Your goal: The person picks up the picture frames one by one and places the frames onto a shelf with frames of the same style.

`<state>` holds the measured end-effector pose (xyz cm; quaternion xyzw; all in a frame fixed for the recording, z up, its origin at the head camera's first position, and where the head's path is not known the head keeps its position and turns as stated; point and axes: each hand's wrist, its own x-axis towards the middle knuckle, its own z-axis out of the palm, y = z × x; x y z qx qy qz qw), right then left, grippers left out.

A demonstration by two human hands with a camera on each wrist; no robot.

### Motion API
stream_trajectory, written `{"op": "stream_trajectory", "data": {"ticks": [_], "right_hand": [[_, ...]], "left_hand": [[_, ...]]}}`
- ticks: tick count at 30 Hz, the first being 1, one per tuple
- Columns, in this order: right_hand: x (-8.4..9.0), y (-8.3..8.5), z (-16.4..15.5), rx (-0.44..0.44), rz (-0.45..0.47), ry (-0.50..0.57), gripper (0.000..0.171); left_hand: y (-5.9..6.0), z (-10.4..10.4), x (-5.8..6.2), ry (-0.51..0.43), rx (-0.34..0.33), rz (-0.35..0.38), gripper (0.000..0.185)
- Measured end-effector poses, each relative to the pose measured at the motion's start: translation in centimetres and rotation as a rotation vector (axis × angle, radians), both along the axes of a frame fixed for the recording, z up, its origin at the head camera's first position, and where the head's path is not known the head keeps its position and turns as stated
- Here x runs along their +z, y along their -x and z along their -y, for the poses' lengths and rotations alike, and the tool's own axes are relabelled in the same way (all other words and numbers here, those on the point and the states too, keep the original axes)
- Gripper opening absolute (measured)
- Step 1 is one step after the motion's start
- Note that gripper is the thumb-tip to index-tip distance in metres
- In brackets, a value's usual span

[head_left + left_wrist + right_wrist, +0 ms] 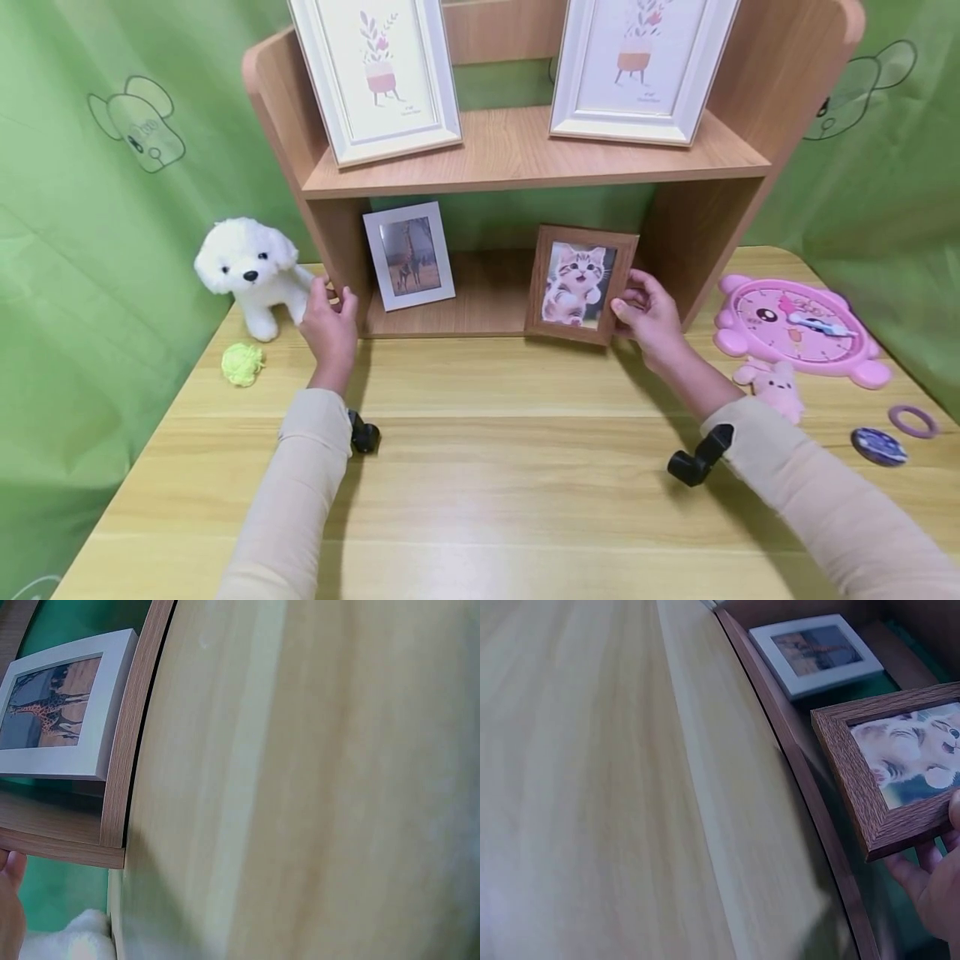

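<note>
My right hand (651,323) pinches the right edge of a brown wooden picture frame (534,287) with a kitten photo, thumb in front and fingers behind. The frame leans slightly at the front of the lower compartment of a wooden shelf (517,167). In the right wrist view, the frame's lower corner (874,832) overlaps the shelf's front edge. My left hand (332,329) is at the shelf's left side panel, fingers loosely bent, between it and a white plush dog (258,271). A white picture frame (444,258) with a giraffe photo stands in the lower compartment's left part.
Two large white picture frames (341,125) (558,117) stand on the upper shelf. A yellow-green yarn ball (242,364) lies at the left. On the right lie a pink clock (757,321), a small pink plush (776,387), a purple ring (892,417) and a blue disc (877,447).
</note>
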<state>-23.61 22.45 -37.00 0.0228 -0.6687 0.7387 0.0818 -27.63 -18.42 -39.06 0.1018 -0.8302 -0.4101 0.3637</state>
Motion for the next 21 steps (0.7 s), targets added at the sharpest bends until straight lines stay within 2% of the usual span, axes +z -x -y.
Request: {"op": "stream_trajectory", "data": {"ticks": [5,12,17,21], "right_hand": [[-0.1,0.5,-0.8,-0.036,0.002,0.011,0.039],[-0.4,1.4,-1.3,-0.131,-0.005,-0.062,0.04],[-0.4,1.8,-1.7,-0.136,0.041,-0.046,0.04],[-0.3,2.2,-1.9,-0.147,0.068,-0.076,0.043]], "left_hand": [[0.0,0.0,-0.1,0.008,0.006,-0.007,0.024],[0.1,0.0,-0.1,0.008,0.004,-0.006,0.025],[0.2,0.1,-0.2,0.01,0.002,-0.015,0.026],[0.2,0.1,-0.3,0.009,0.004,-0.017,0.026]]}}
